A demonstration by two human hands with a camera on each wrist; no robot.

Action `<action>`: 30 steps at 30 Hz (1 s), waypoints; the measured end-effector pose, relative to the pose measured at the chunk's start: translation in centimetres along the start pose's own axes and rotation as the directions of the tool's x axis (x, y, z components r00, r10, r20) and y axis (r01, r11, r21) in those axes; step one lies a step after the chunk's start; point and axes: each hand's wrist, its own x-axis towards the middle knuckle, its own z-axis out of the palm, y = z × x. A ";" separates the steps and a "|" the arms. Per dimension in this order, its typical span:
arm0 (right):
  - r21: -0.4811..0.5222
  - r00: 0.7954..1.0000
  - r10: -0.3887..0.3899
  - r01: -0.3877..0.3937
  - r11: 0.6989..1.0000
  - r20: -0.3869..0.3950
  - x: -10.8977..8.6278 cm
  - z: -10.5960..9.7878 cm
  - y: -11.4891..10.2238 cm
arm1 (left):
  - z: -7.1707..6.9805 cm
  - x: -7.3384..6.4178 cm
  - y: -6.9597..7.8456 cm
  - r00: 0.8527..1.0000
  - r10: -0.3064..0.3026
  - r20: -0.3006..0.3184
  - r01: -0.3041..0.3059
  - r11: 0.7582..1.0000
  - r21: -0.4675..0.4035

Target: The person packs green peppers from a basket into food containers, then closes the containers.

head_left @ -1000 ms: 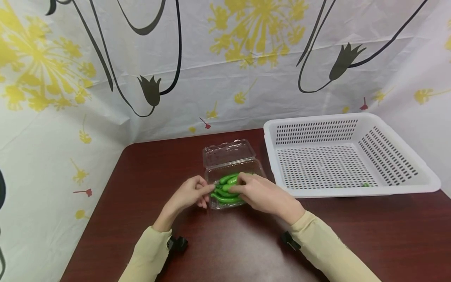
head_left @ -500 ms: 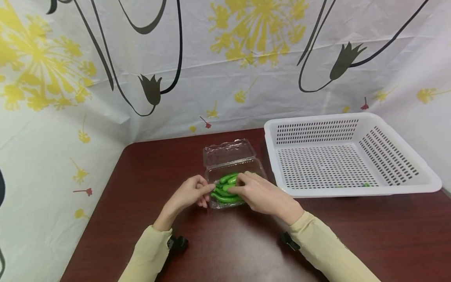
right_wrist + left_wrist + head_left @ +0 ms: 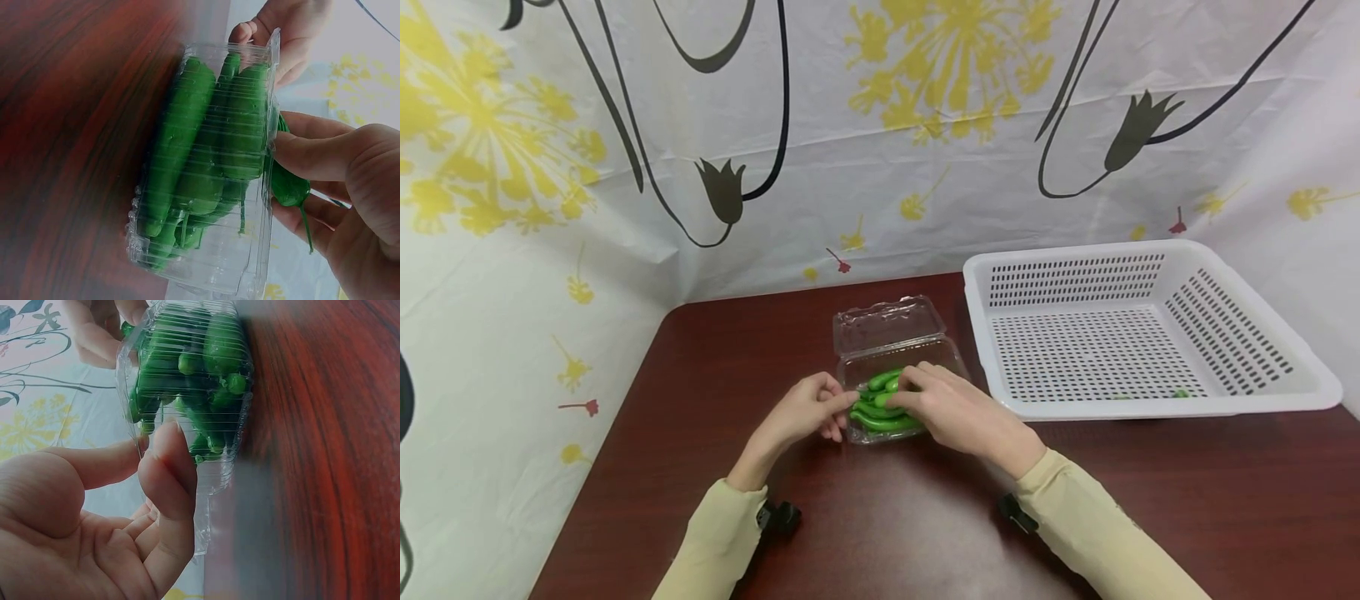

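Observation:
Several green chili peppers point(image 3: 885, 424) lie in a clear plastic clamshell box point(image 3: 938, 350), its lid point(image 3: 887, 327) raised at the back. With thumb and index finger my left hand point(image 3: 805, 410) pinches the box's left rim; the left wrist view shows the index finger against the ribbed wall. My right hand point(image 3: 958, 408) reaches over the box from the right. Its thumb and fingers hold a green chili pepper point(image 3: 289, 186) at the top of the pile, whose stem hangs out in the right wrist view. The fingers hide part of that pepper.
A large white perforated basket point(image 3: 1000, 400) stands right of the box, with small green bits point(image 3: 1181, 393) near its front wall. The dark red wooden table point(image 3: 880, 525) runs back to a patterned cloth point(image 3: 820, 225) behind and at the sides.

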 end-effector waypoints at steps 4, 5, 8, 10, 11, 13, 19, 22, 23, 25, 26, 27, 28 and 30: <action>0.029 0.999 0.022 -0.021 0.999 -0.035 0.1 -0.1 0.0 | 0.1 -0.1 0.1 1.000 0.002 -0.003 -0.002 1.000 0.001; 0.032 0.999 0.025 -0.024 0.999 -0.043 0.1 -0.1 0.1 | 0.1 -0.1 0.1 1.000 0.002 -0.004 -0.002 1.000 0.002; 0.038 0.998 0.031 -0.029 0.999 -0.059 0.1 -0.1 0.1 | 0.1 0.0 0.1 1.000 0.005 -0.007 -0.005 1.000 0.005; 0.044 0.997 0.037 -0.035 0.998 -0.063 0.1 0.0 0.2 | 0.1 0.0 0.0 1.000 0.007 -0.007 -0.007 1.000 0.005; 0.048 0.997 0.041 -0.038 0.998 -0.065 0.0 0.0 0.2 | 0.1 0.0 -0.1 1.000 0.007 -0.007 -0.007 1.000 0.005; 0.056 0.997 0.048 -0.045 0.997 -0.066 0.0 0.0 0.2 | 0.1 0.0 -0.1 1.000 0.007 -0.006 -0.007 1.000 0.004; 0.068 0.995 0.067 -0.061 0.996 -0.078 -0.1 -0.1 0.2 | 0.2 0.0 -0.1 1.000 0.009 -0.009 -0.009 1.000 -0.002; 0.061 0.994 0.065 -0.060 0.996 -0.083 -0.1 -0.1 0.2 | 0.2 0.1 -0.1 1.000 0.009 -0.008 -0.009 1.000 -0.006; 0.056 0.995 0.061 -0.057 0.997 -0.082 -0.1 -0.1 0.3 | 0.2 0.1 -0.1 1.000 0.008 -0.007 -0.008 1.000 -0.006; 0.046 0.996 0.054 -0.050 0.998 -0.077 -0.1 -0.1 0.3 | 0.1 0.1 -0.1 1.000 0.006 -0.005 -0.006 1.000 -0.006; 0.041 0.996 0.050 -0.047 0.998 -0.075 -0.1 -0.1 0.4 | 0.1 0.1 -0.1 1.000 0.005 -0.004 -0.005 1.000 -0.005; 0.037 0.996 0.048 -0.045 0.998 -0.072 -0.1 0.0 0.4 | 0.1 0.1 -0.1 1.000 0.003 -0.003 -0.003 1.000 -0.004; 0.034 0.996 0.045 -0.043 0.999 -0.071 -0.1 0.0 0.4 | 0.1 0.0 -0.1 1.000 0.003 -0.003 -0.003 1.000 -0.004; 0.033 0.997 0.045 -0.043 0.999 -0.069 -0.1 0.1 0.4 | 0.1 0.0 0.0 1.000 0.003 -0.003 -0.003 1.000 -0.004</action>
